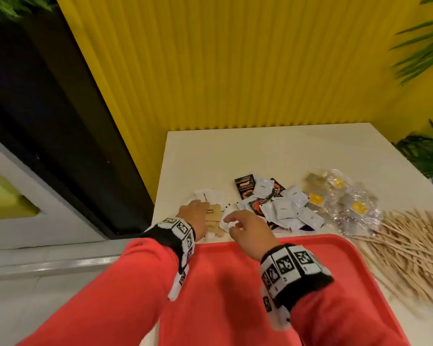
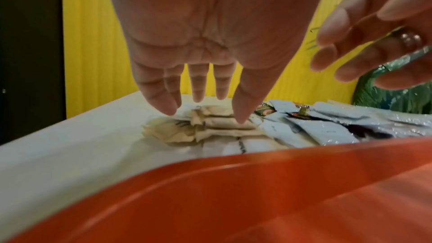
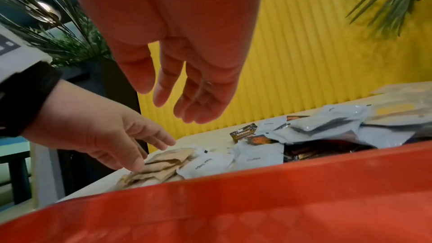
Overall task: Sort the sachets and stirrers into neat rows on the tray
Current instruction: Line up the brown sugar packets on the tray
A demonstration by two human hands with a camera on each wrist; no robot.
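A red tray (image 1: 235, 283) lies at the table's near edge. Just beyond its far rim sits a small heap of brown paper sachets (image 1: 214, 218) (image 2: 210, 127) (image 3: 161, 165). My left hand (image 1: 195, 218) (image 2: 203, 110) reaches down onto them with straight fingers; the thumb tip touches the top sachet. My right hand (image 1: 243, 226) (image 3: 177, 103) hovers open a little to their right, holding nothing. White and black sachets (image 1: 280, 206) (image 3: 304, 132) are piled further right, then clear-wrapped packets (image 1: 343, 196). Wooden stirrers (image 1: 410, 240) lie scattered at the far right.
The white table (image 1: 285, 146) stands against a ribbed yellow wall (image 1: 235, 58). Its left edge (image 1: 160, 186) drops off beside my left hand. Green plants (image 1: 428, 151) stand at the right. The tray (image 2: 257, 200) holds nothing visible.
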